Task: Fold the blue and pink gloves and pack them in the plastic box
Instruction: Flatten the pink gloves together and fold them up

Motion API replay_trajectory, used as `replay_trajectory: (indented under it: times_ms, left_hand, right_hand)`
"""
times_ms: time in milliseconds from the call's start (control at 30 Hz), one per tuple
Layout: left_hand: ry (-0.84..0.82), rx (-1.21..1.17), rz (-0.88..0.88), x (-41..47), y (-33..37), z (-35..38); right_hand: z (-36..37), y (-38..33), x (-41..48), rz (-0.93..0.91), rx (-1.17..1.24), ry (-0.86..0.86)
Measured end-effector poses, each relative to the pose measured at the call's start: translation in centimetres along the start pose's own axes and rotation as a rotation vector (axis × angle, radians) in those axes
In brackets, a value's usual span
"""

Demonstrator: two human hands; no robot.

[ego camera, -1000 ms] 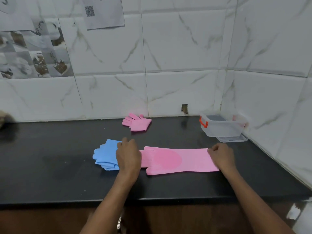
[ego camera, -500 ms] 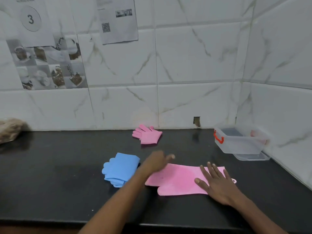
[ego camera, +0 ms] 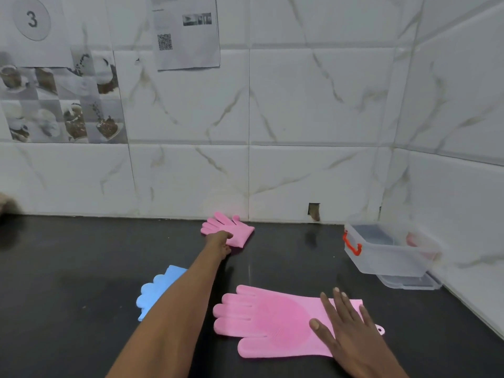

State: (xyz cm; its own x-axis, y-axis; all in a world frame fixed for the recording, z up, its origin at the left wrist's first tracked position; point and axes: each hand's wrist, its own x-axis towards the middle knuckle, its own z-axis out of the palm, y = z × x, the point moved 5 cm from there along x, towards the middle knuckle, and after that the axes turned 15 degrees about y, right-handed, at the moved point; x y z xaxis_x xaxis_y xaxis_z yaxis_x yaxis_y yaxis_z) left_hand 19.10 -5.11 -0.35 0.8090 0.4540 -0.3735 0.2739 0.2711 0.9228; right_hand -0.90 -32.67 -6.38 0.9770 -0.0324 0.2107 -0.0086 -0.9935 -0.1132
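Note:
A long pink glove (ego camera: 268, 320) lies flat on the black counter (ego camera: 68, 282), fingers pointing left. My right hand (ego camera: 346, 334) rests on its cuff end with fingers spread. A folded pink glove (ego camera: 234, 227) sits by the back wall; my left hand (ego camera: 219, 242) has reached it and closes its fingers on the near edge. A folded blue glove (ego camera: 156, 291) lies at the left, partly hidden behind my left forearm. The clear plastic box (ego camera: 387, 257) with an orange handle stands at the right, near the corner.
The box's clear lid (ego camera: 409, 282) lies under it. Tiled walls run along the back and right of the counter. A brownish object (ego camera: 5, 203) shows at the far left edge. The counter's front edge is just below the view.
My left hand left the long pink glove and stretched back to the folded pink glove by the wall. My right hand stays flat on the long glove's cuff.

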Motion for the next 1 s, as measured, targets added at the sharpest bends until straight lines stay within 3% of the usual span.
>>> replay_trajectory:
  times_ms: [67, 167, 233, 333, 467, 567, 667, 733, 833, 867, 900, 967, 1000]
  left_hand:
    - [0.071, 0.094, 0.180, 0.2, 0.2, 0.0]
    - [0.106, 0.345, 0.686, -2.5, 1.9, 0.8]
    - [0.032, 0.501, 0.989, -6.6, 2.4, 1.6]
    - [-0.133, 0.729, 1.292, -10.8, 0.9, 4.0]
    - [-0.288, 0.904, 1.451, -15.7, -3.0, 4.9]
    - [-0.348, 0.946, 1.497, -19.0, -6.1, 4.5]
    - [-0.358, 0.951, 1.519, -21.3, -7.4, 3.8]
    - [-0.318, 0.901, 1.487, -22.2, -7.2, 2.8]
    - [-0.150, 0.554, 1.270, -22.7, -6.0, -0.2]
    - [-0.073, 0.354, 1.064, -22.0, -6.0, -1.7]
    - [-0.067, 0.125, 0.750, -20.8, -6.6, -2.7]
    - [-0.235, -0.198, 0.037, -18.7, -8.3, -2.0]
    - [-0.353, -0.299, -0.213, -18.0, -8.7, -1.3]
  right_hand:
    - [0.0, 0.0, 0.1, 0.005, 0.011, 0.016]
    - [-0.3, 0.0, -0.4, 0.007, 0.050, 0.080]
    - [-1.1, -0.3, -1.6, 0.000, 0.059, 0.149]
    - [-2.7, -0.8, -1.8, -0.031, 0.091, 0.326]
    - [-5.8, -0.4, -1.9, 0.248, 0.813, 0.596]
    - [-5.2, -1.3, 0.2, 0.603, 1.440, 0.313]
    - [-5.0, -3.2, 3.1, 0.733, 1.609, 0.099]
    - [-5.3, -4.2, 4.4, 0.818, 1.615, 0.104]
    - [-6.6, -6.2, 6.2, 0.848, 1.667, 0.193]
    - [-7.2, -6.9, 6.9, 0.832, 1.697, 0.235]
    - [-7.7, -7.5, 7.6, 0.808, 1.715, 0.273]
    - [-9.0, -8.7, 8.1, 0.782, 1.757, 0.310]
    - [-9.7, -9.3, 7.7, 0.781, 1.781, 0.314]
